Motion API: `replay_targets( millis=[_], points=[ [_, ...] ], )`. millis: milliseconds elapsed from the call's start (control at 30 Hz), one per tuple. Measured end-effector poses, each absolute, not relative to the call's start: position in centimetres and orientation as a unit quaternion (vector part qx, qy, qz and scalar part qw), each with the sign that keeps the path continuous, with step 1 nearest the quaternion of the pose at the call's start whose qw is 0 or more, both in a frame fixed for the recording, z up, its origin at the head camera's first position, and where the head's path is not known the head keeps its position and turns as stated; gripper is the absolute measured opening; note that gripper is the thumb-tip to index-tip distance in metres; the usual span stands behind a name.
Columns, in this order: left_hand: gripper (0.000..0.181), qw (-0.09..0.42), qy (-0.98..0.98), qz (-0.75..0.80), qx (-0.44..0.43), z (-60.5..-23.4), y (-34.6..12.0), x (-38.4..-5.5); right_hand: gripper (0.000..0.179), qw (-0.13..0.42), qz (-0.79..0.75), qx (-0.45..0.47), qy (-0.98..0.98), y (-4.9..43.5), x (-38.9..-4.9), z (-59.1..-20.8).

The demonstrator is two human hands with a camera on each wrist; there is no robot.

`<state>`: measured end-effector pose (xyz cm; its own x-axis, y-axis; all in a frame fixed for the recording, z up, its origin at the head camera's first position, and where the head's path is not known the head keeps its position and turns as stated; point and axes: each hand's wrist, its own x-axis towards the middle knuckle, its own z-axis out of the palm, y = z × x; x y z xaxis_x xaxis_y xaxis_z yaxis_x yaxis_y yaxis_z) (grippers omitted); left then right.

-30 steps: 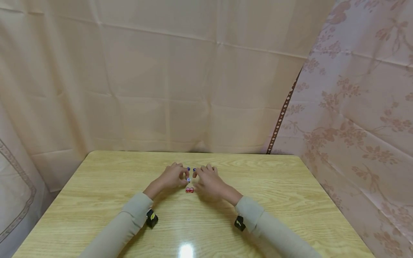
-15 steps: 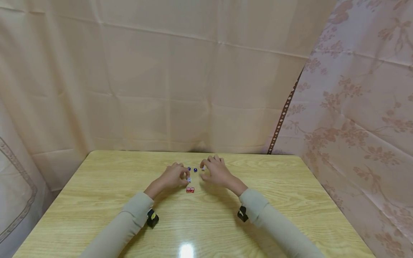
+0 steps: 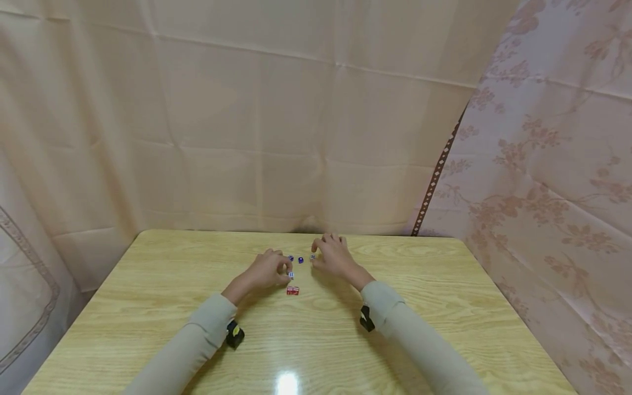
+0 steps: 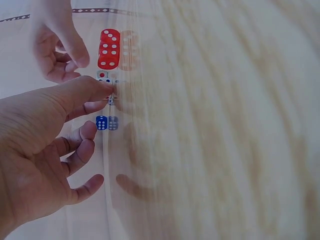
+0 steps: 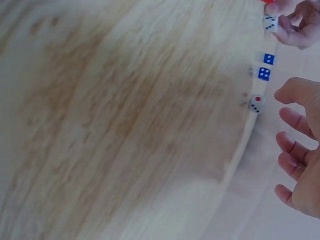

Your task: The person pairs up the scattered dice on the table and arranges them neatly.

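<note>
My left hand (image 3: 269, 270) pinches a white die (image 3: 291, 275) between thumb and index finger; in the right wrist view the same white die (image 5: 270, 23) shows dark pips. Just nearer than it, two red dice (image 3: 293, 291) sit side by side on the table. Farther back stand a blue die (image 3: 291, 258), close to my left fingertips, and another blue die (image 3: 300, 260). A second white die (image 5: 256, 103), with one red pip showing, lies right of the blue dice. Beside it is my right hand (image 5: 305, 145), its fingers loosely bent and apart from the die.
The wood-grain table (image 3: 419, 340) runs back to a beige curtain (image 3: 237, 137). A patterned cloth (image 3: 553, 192) hangs along the right side. A black wrist camera (image 3: 235, 333) sits under the left cuff, another black camera (image 3: 366, 319) under the right.
My right hand has moved right and slightly back from the middle, and the second white die has come into sight beside its fingers. My left hand stays at its white die.
</note>
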<state>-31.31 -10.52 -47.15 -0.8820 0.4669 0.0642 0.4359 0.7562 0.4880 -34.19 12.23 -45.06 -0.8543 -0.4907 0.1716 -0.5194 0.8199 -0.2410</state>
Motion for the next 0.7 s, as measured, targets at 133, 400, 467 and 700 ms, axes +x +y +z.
replay_targets(
  millis=[133, 400, 467, 700],
  points=[
    [0.010, 0.035, 0.937, 0.253, 0.238, -47.2, -10.5, -31.3, 0.024, 0.048, 0.130, 0.255, -0.957, 12.2, -34.7, -45.6],
    [0.010, 0.036, 0.938, 0.253, 0.234, -47.2, -10.5, -31.5, 0.022, 0.039, 0.130, 0.246, -0.960, 12.3, -35.3, -46.2],
    [0.010, 0.037, 0.938, 0.255, 0.233, -47.2, -10.5, -31.5, 0.021, 0.035, 0.129, 0.246, -0.960, 12.3, -35.4, -46.3],
    [0.010, 0.035, 0.936, 0.256, 0.238, -47.2, -10.5, -31.4, 0.018, 0.037, 0.128, 0.249, -0.959, 12.2, -35.5, -46.5]
  ],
)
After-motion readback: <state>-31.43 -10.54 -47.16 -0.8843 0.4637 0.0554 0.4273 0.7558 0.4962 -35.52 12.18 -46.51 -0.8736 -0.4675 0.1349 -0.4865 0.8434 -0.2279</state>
